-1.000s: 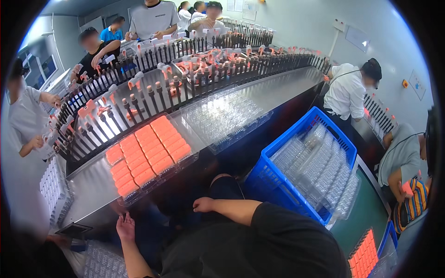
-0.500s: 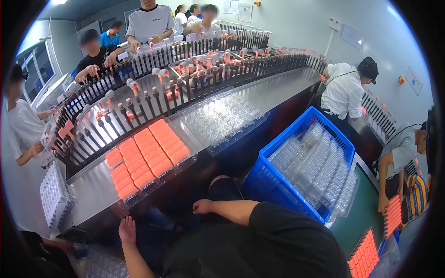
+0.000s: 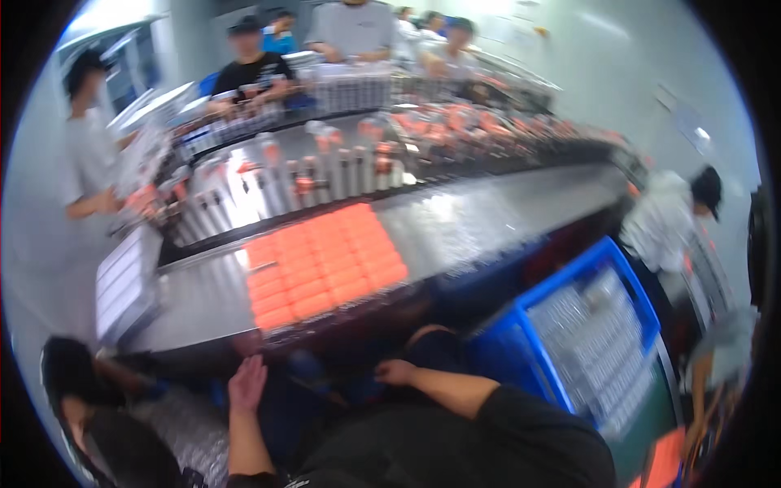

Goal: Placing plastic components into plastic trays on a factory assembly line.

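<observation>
My left hand point(image 3: 247, 384) lies palm up below the bench edge, its fingers stretched out and nothing in it. Over my lap, my right hand point(image 3: 396, 372) is loosely curled, and I see nothing in it. Just beyond both hands, a clear tray filled with rows of orange pieces point(image 3: 329, 268) rests on the metal bench point(image 3: 191, 305). Neither hand touches it. One darker, thin spot shows on the tray's left part, too blurred to name. Right of it lie clear plastic trays point(image 3: 451, 215), also smeared by motion.
A blue crate point(image 3: 533, 366) with stacked clear trays stands at my right. White trays point(image 3: 126, 281) lean at the bench's left end. Behind the bench runs a curved rack of dark posts point(image 3: 342, 175). Several co-workers surround the line; one person point(image 3: 122, 431) is close at my left.
The view has turned left, so the bench, crate and orange pieces sit further right in the picture. A person at lower left shows more. Both my hands keep nearly the same pose.
</observation>
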A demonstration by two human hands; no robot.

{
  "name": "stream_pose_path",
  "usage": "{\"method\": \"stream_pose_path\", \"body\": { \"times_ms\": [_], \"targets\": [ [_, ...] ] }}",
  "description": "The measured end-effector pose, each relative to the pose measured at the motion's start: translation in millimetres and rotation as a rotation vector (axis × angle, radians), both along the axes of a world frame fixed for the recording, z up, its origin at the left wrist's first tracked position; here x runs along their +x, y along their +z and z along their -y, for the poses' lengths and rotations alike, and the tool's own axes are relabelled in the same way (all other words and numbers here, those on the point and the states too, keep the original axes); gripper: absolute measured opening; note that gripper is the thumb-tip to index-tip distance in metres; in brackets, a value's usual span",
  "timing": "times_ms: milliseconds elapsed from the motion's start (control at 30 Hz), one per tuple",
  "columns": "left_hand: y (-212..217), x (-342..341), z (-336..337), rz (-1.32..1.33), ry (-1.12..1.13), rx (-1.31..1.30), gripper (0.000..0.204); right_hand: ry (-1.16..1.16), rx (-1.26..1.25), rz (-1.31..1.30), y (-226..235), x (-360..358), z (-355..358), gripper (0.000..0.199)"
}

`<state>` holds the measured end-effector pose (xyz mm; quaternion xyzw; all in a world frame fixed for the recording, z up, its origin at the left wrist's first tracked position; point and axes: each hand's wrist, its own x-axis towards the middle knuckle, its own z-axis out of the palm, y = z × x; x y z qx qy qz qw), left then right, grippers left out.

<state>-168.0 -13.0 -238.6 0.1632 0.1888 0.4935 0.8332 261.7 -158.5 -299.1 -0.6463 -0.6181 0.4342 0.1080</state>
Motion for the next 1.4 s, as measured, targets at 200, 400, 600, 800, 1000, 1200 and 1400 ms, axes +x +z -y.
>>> {"method": "stream_pose_path", "body": {
  "times_ms": [200, 400, 600, 800, 1000, 1200, 1400],
  "targets": [
    [16, 11, 2, 0.126, -0.038, -0.120, 0.018, -0.010, -0.104, 0.090, 1, -4, 4, 0.045],
    [19, 18, 4, 0.123, -0.102, -0.067, 0.026, -0.175, 0.022, 0.096, -9, 9, 6, 0.041],
    [12, 24, -4, 0.033, -0.171, -0.059, 0.033, -0.605, 0.397, 0.016, 14, 63, 22, 0.030],
    [44, 27, -8, 0.099, -0.350, -0.215, 0.052, -0.745, 0.289, 0.484, 45, 118, 78, 0.024],
    [31, 29, -29, 0.156, -0.508, -0.331, 0.055, -0.993, 0.167, 0.385, 34, 127, 132, 0.023],
    [45, 39, -28, 0.407, -0.674, -0.442, 0.066, -0.978, 0.167, 0.476, 32, 132, 109, 0.028],
    [31, 18, -36, 0.039, -0.601, -0.275, 0.060, -1.323, 0.404, 0.576, -6, 144, 87, 0.038]
  ]
}}
